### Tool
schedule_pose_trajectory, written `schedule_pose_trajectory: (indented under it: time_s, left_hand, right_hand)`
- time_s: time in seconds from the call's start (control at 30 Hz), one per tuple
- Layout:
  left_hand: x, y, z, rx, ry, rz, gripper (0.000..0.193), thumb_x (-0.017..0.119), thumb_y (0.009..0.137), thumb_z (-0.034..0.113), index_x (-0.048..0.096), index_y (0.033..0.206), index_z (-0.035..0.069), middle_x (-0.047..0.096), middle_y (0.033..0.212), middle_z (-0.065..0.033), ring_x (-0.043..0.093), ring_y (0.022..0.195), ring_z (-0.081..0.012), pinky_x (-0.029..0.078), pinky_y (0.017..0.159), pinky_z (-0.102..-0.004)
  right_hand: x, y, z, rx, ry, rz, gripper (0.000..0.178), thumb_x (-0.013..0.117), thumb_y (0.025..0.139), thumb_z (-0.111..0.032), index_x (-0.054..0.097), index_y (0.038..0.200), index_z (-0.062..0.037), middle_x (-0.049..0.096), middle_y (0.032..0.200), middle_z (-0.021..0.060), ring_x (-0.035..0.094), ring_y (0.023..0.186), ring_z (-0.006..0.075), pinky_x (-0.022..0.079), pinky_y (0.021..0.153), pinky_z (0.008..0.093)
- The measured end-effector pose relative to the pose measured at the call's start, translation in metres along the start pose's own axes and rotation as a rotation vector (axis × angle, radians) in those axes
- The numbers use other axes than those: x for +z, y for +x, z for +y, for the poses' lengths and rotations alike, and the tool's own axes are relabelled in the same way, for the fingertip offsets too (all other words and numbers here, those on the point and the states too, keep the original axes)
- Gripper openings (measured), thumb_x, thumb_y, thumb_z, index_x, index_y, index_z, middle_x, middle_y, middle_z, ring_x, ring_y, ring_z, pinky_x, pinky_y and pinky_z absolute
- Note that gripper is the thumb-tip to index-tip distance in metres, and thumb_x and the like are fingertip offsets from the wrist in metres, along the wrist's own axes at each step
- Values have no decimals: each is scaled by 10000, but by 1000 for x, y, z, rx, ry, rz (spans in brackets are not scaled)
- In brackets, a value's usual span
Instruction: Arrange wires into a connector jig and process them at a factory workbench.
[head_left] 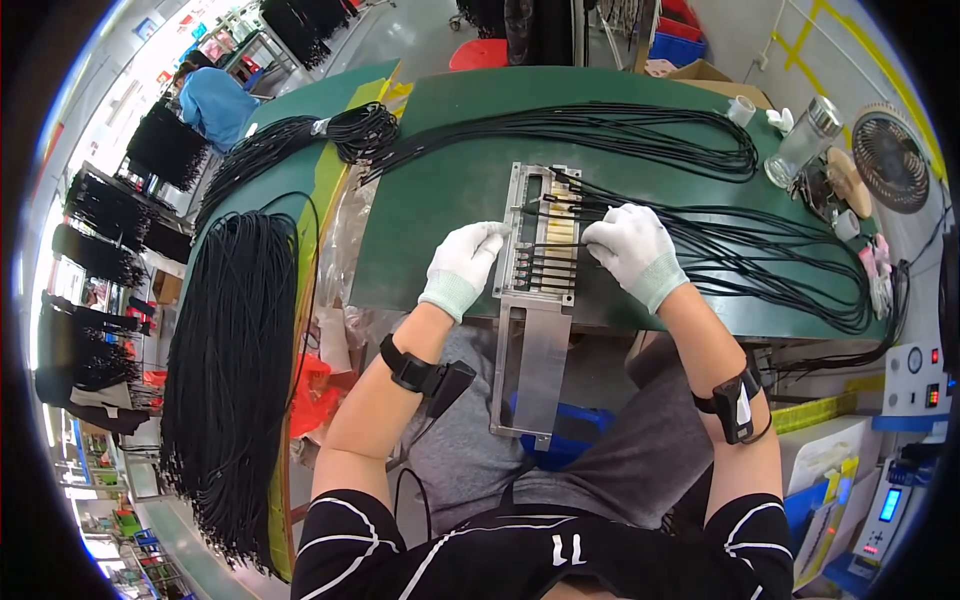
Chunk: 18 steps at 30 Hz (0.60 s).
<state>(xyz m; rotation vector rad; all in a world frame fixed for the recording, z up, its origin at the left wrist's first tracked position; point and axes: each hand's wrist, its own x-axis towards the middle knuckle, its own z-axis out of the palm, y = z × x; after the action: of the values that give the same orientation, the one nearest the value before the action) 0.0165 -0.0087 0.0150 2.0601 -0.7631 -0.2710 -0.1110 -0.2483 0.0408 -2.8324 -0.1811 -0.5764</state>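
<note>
A metal fixture (508, 280) with slots lies on the green table's near edge, several black cables seated across it side by side. My right hand (634, 248), in a white glove, is closed on a black cable (555, 245) at the fixture's right side; the cable crosses the slots toward the left. My left hand (464, 264), also gloved, has its thumb and forefinger pressed together at the fixture's left rail; whatever is between them is hidden. From the fixture, a bundle of black cables (770, 235) runs off to the right and loops back.
Another looped cable bundle (600, 112) lies along the far side. A thick cable hank (235, 360) hangs at the left. A glass bottle (803, 142) and a fan (889, 158) stand at the right. Beneath the fixture, a metal plate (538, 370) projects over my lap.
</note>
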Motion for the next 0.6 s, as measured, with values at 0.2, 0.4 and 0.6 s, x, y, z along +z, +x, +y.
schedule_pose_trajectory:
  time_s: [0.2,0.4,0.6]
  left_hand:
    - [3,0,-6,157,175,32,265,606,941,220,698,1163,108,664,1189,-167,602,1140,-290,456,1005,-373]
    - [30,-9,30,542,537,180,380,682,848,408,719,1162,196,549,1341,-248,458,1287,-432,350,1096,-518]
    - [32,-9,37,528,668,62,421,671,795,542,744,1106,267,496,1406,-221,388,1343,-398,224,1150,-572]
  right_hand:
    - [-3,2,-2,-20,32,15,87,714,775,-142,682,854,-126,610,783,53,592,840,289,471,786,410]
    - [3,1,-5,-16,12,38,91,713,774,-141,681,856,-121,612,786,61,593,844,299,473,785,417]
    - [2,7,6,31,44,15,127,744,755,-206,677,847,-150,616,801,51,595,860,287,478,787,409]
